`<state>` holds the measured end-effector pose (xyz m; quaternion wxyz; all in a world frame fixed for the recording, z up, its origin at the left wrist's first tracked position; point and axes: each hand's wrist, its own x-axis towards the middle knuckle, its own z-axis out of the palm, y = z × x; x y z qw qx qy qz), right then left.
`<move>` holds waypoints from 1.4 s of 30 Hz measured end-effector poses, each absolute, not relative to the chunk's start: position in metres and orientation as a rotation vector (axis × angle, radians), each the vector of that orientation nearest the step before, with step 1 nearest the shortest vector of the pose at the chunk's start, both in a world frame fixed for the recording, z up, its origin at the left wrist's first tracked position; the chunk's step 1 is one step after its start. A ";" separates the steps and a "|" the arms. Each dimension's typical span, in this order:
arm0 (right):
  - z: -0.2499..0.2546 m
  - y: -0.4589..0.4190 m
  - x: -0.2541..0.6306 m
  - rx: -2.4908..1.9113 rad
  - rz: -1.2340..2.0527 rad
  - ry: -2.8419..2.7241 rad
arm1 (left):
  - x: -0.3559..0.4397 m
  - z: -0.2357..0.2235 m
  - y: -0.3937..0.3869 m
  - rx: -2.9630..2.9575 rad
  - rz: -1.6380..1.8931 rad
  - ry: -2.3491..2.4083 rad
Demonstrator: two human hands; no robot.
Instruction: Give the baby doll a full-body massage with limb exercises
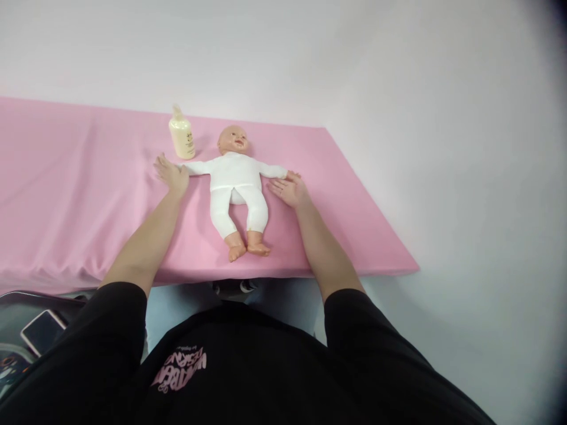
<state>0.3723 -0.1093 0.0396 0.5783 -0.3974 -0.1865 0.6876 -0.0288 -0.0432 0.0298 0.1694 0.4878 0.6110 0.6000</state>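
Note:
A baby doll (235,171) with a white body lies on its back, arms stretched out sideways and feet toward me. At the end of its arm on the left is my left hand (172,175), fingers extended and apart; the doll's hand there is hidden behind it. On the other side, my right hand (289,188) lies flat with fingers stretched out, right by the doll's other hand (293,175) and seeming to touch it. A cream pump bottle (182,137) stands upright just beyond my left hand, left of the doll's head.
The pink cloth (349,230) covers the table, with folds on the left. Its near edge runs in front of my body, and its right edge slants away. At the lower left, a phone (43,332) lies on a dark surface. A pale wall rises behind.

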 end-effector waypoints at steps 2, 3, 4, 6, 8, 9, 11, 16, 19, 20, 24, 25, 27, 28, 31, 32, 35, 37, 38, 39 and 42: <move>0.037 -0.107 0.377 -0.899 1.581 -0.390 | -0.023 0.031 -0.046 1.514 1.700 1.782; 0.036 -0.107 0.378 -0.884 1.571 -0.382 | -0.019 0.032 -0.047 1.602 1.693 1.780; 0.035 -0.106 0.380 -0.870 1.563 -0.381 | -0.015 0.033 -0.048 1.708 1.671 1.717; 0.033 -0.105 0.381 -0.854 1.557 -0.387 | -0.006 0.033 -0.051 1.894 1.600 1.515; 0.031 -0.103 0.381 -0.846 1.559 -0.400 | 0.004 0.032 -0.055 2.018 1.461 1.317; 0.030 -0.102 0.381 -0.842 1.559 -0.407 | 0.009 0.031 -0.056 2.055 1.362 1.248; 0.029 -0.099 0.380 -0.835 1.553 -0.418 | 0.015 0.028 -0.059 2.106 1.154 1.163; 0.031 -0.088 0.382 -0.890 1.576 -0.458 | 0.015 0.026 -0.061 2.265 0.871 1.175; 0.033 -0.078 0.386 -0.941 1.640 -0.539 | 0.014 0.027 -0.064 2.328 0.782 1.228; 0.033 -0.074 0.387 -0.944 1.651 -0.559 | 0.015 0.027 -0.066 2.340 0.766 1.241; 0.029 -0.062 0.389 -0.944 1.586 -0.509 | 0.017 0.026 -0.080 2.359 0.744 1.418; 0.027 -0.061 0.389 -0.942 1.544 -0.482 | 0.017 0.026 -0.085 2.359 0.719 1.493; 0.023 -0.059 0.388 -0.931 1.469 -0.443 | 0.014 0.027 -0.096 2.375 0.611 1.612; 0.021 -0.058 0.388 -0.925 1.443 -0.435 | 0.012 0.028 -0.102 2.411 0.525 1.624; 0.017 -0.059 0.387 -0.912 1.411 -0.441 | 0.005 0.036 -0.117 2.518 0.274 1.615; 0.017 -0.059 0.387 -0.908 1.401 -0.450 | 0.003 0.040 -0.122 2.524 0.191 1.612; 0.016 -0.058 0.386 -0.922 1.380 -0.480 | 0.003 0.052 -0.133 2.507 -0.037 1.562; 0.016 -0.058 0.384 -0.944 1.372 -0.504 | 0.005 0.059 -0.139 2.495 -0.144 1.497; 0.016 -0.058 0.383 -0.953 1.371 -0.518 | 0.007 0.062 -0.142 2.489 -0.191 1.469; 0.015 -0.059 0.382 -0.959 1.366 -0.534 | 0.008 0.065 -0.145 2.482 -0.237 1.443; 0.014 -0.060 0.379 -0.970 1.337 -0.585 | 0.009 0.069 -0.153 2.448 -0.343 1.383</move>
